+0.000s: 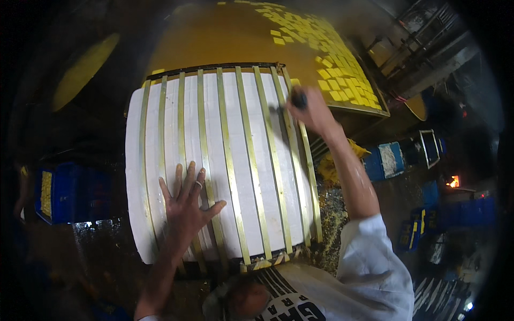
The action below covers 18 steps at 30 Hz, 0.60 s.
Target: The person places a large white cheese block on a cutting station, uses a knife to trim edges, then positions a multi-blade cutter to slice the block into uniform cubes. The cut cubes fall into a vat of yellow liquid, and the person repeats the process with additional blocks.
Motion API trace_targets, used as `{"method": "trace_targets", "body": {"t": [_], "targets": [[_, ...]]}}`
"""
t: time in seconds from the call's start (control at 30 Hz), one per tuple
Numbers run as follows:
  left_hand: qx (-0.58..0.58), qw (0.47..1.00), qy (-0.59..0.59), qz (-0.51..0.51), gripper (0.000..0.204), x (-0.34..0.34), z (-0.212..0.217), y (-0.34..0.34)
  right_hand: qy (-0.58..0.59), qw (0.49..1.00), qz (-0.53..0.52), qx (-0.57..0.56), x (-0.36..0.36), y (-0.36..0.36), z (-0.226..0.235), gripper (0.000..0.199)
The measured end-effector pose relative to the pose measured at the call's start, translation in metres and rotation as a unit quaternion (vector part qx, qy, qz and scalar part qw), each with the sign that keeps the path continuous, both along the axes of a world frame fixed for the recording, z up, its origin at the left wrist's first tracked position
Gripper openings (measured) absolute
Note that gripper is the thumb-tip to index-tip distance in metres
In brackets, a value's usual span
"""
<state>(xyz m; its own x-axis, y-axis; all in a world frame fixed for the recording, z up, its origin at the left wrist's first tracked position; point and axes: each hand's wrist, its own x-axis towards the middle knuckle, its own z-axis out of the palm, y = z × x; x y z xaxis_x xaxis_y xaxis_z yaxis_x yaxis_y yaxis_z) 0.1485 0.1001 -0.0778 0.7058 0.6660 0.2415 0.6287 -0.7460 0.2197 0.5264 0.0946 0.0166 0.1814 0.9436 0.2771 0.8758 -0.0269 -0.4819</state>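
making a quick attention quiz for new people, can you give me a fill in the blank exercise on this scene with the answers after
1. The left hand wears a ____ on one finger.
2. Its fingers are spread over a large slatted slab, whose colour is ____.
3. The dark handle is gripped by the person's ____ hand.
4. The many small flat pieces on the brown surface beyond the slab are ____ in colour.

Missing words: ring; white; right; yellow
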Motion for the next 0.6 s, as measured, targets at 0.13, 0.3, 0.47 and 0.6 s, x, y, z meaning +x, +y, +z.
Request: {"method": "trace_targets", "body": {"t": [0.13,0.3,0.47,0.6], "targets": [[-0.010,1.000,-0.001,0.012,0.087,-0.001,-0.002,0.001,0.058,0.986,0.014,-0.155,-0.093,-0.180,0.019,0.018],[-0.020,0.999,-0.027,-0.003,0.086,0.003,0.004,0.002,0.191,0.967,0.020,-0.170,-0.112,-0.197,0.055,0.015],[-0.020,1.000,-0.016,0.010,0.082,-0.009,0.013,0.001,0.083,0.993,-0.032,0.083,-0.059,0.025,0.034,0.021],[-0.029,0.999,-0.008,-0.011,0.080,0.011,0.023,-0.002,-0.021,0.994,-0.045,0.101,0.007,0.107,-0.003,0.024]]}}
